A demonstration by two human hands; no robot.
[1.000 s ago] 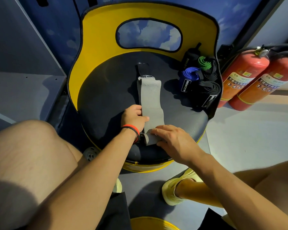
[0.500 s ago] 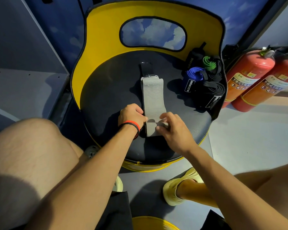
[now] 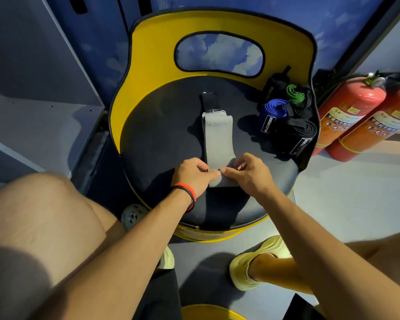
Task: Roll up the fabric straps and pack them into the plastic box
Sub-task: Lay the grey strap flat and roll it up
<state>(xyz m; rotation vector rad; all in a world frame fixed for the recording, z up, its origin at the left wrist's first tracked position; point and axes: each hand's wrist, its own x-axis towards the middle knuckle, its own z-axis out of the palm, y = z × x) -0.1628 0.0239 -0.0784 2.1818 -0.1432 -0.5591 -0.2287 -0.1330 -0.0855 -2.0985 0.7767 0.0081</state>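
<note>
1. Pinches the near end of the grey strap point(image 3: 217, 135) with the left hand point(image 3: 194, 175), fingers curled onto its left side. Wears a red and black wristband point(image 3: 187, 192) on that wrist.
2. Pinches the same end from the right with the right hand point(image 3: 248, 174), thumb tip meeting the left thumb on top of the fabric.
3. Holds under the thumbs a short rolled part point(image 3: 223, 183), probably only a few turns, with the core hidden by the fingers.
4. Leaves most of the strap flat and unrolled on the black seat point(image 3: 157, 146), running away to the far side and ending in a black tab point(image 3: 209, 100).
5. Has at the far right of the seat, against the yellow backrest point(image 3: 153, 54), a cluster of finished rolls touching one another: a blue roll point(image 3: 273, 110), a green roll point(image 3: 295, 93), a black roll point(image 3: 298, 135) nearest, and another black one behind.
6. Stands two red fire extinguishers point(image 3: 346, 112) on the floor to the right of the chair.
7. Shows no plastic box anywhere in view.
8. Reads as part done: several straps rolled, the grey one barely begun. Leaves rolling it up to the tab, then packing every roll into the box, with nothing packed as far as can be seen.
</note>
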